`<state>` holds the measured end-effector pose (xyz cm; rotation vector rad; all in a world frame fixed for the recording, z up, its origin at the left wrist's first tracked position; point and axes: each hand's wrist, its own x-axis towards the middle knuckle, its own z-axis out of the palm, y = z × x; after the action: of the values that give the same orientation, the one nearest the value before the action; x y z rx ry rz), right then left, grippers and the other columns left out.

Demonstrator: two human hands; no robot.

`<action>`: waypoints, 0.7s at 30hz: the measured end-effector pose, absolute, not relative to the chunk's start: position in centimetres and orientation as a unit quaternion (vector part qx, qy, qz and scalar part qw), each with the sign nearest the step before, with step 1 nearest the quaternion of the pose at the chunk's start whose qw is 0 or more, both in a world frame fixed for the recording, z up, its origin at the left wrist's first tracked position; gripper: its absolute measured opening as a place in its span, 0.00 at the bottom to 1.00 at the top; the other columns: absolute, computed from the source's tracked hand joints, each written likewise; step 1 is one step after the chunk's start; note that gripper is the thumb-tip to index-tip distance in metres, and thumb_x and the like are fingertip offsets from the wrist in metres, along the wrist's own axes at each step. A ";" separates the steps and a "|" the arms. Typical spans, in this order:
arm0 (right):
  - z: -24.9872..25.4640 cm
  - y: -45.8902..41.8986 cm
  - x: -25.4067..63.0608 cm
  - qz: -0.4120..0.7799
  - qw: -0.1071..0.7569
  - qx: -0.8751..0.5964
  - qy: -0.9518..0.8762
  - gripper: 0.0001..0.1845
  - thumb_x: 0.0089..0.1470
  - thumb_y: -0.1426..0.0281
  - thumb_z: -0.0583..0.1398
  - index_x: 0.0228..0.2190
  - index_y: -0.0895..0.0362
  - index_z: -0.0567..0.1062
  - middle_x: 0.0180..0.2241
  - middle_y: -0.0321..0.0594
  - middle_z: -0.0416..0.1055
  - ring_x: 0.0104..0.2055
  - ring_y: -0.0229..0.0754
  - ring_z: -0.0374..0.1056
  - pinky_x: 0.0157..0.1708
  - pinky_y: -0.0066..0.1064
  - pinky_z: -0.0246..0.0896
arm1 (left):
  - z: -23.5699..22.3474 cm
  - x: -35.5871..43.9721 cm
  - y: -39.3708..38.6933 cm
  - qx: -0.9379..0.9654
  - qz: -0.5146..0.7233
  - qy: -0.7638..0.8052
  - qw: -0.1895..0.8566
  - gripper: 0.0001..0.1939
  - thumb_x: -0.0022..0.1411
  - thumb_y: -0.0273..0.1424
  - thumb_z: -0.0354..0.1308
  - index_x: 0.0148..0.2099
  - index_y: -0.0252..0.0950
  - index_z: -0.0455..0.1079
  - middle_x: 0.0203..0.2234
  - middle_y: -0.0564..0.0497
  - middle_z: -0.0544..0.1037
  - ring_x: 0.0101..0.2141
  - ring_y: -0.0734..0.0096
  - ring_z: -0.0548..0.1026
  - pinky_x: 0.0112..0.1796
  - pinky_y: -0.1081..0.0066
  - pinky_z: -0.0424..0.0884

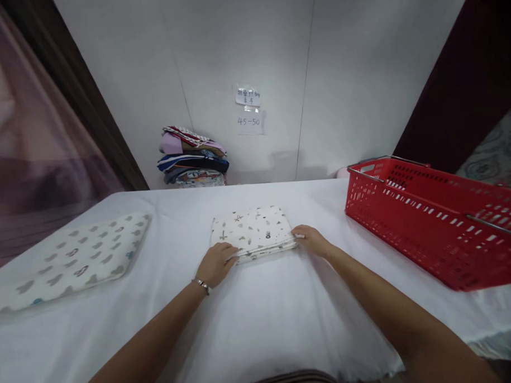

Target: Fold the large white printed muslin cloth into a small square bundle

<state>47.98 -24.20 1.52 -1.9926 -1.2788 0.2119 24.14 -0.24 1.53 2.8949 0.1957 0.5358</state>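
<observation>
A folded white cloth (pixel 254 228) with small grey and brown prints lies on the white-covered table in front of me. Its layered edge faces my body. My left hand (pixel 216 264), with a bracelet at the wrist, grips the near left corner, fingers closed over the layers. At the near right corner, my right hand (pixel 311 240) pinches the cloth's edge between thumb and fingers. Off to the left lies another folded white cloth (pixel 83 258), patterned with grey shapes; neither hand touches it.
On the right stands a red plastic basket (pixel 426 220) with metal handles. A stack of folded clothes (pixel 193 158) rests against the back wall, left of two paper signs (pixel 249 110). The white tablecloth (pixel 251 325) covers the table, and a curtain (pixel 43 145) hangs at the left.
</observation>
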 end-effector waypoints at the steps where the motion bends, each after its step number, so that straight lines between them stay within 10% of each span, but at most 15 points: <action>1: 1.8 -24.1 48.0 0.077 0.341 -0.780 -0.519 0.16 0.47 0.74 0.55 0.38 0.54 0.76 0.44 0.41 0.70 0.47 0.45 0.63 0.49 0.38 0.56 | 1.6 24.3 -0.3 0.978 0.177 0.061 0.088 0.14 0.61 0.36 0.48 0.44 0.39 0.70 0.38 0.47 0.72 0.39 0.65 0.68 0.42 0.65 0.65; 21: 3.1 -23.5 48.6 0.010 0.144 -0.749 -0.647 0.19 0.54 0.74 0.50 0.45 0.52 0.72 0.51 0.41 0.64 0.52 0.45 0.57 0.47 0.36 0.56 | 1.9 25.5 -0.2 0.990 0.131 0.036 0.024 0.14 0.62 0.37 0.47 0.46 0.40 0.68 0.36 0.47 0.72 0.36 0.65 0.68 0.37 0.65 0.65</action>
<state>48.58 -23.53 3.12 -2.1584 -1.8633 0.0296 25.47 -0.23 1.90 3.0643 0.1113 0.4048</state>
